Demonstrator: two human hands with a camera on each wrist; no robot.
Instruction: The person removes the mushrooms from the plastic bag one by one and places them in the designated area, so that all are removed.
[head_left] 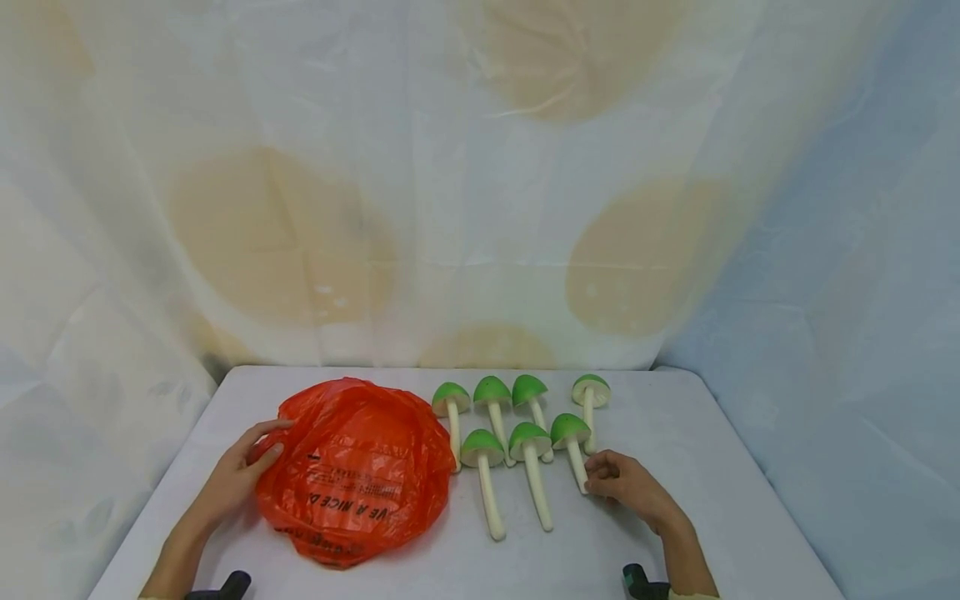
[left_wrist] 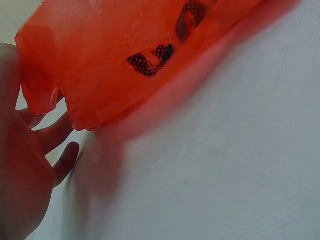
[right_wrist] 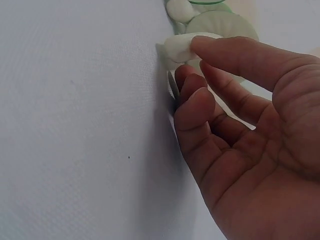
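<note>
A crumpled red plastic bag (head_left: 360, 467) with black print lies on the left half of the table. My left hand (head_left: 238, 471) holds its left edge; in the left wrist view the thumb side and fingers (left_wrist: 55, 132) lie on either side of the film. Several model mushrooms with green caps and long white stems lie to the right of the bag. The stem end of one mushroom (head_left: 576, 462) is pinched between thumb and fingers of my right hand (head_left: 630, 487). In the right wrist view that stem (right_wrist: 180, 47) shows at the fingertips.
Other mushrooms (head_left: 489, 492) lie in two rough rows, one (head_left: 591, 392) at the back right and one (head_left: 452, 400) against the bag. The white table (head_left: 735, 500) ends at a patterned cloth backdrop (head_left: 480, 250), with cloth at both sides.
</note>
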